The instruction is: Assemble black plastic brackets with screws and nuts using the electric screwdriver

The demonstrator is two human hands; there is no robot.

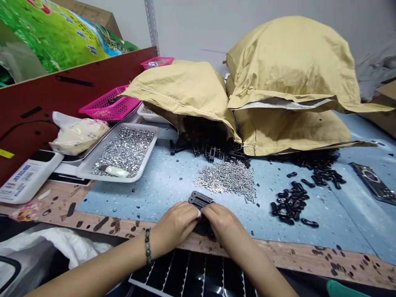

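Observation:
Near the table's front edge, my left hand [177, 225] and my right hand [223, 220] meet with their fingers pinched together. Both grip a black slotted plastic part [200, 199] whose patterned far end sticks out beyond the fingertips. Something small and white shows at my left fingertips; I cannot make out what it is. More black material sits under my hands, mostly hidden. Just beyond them lies a pile of silver screws [239, 179], with small silver nuts [210, 177] heaped on its left side.
Small black parts [291, 202] lie in a heap to the right. Yellow sacks [182, 88] stand behind, one spilling black parts [207, 144]. At left are a white tray [147, 159] of small metal pieces, a pink basket [108, 105] and a white device [27, 177]. A black patterned sheet [192, 274] lies below the edge.

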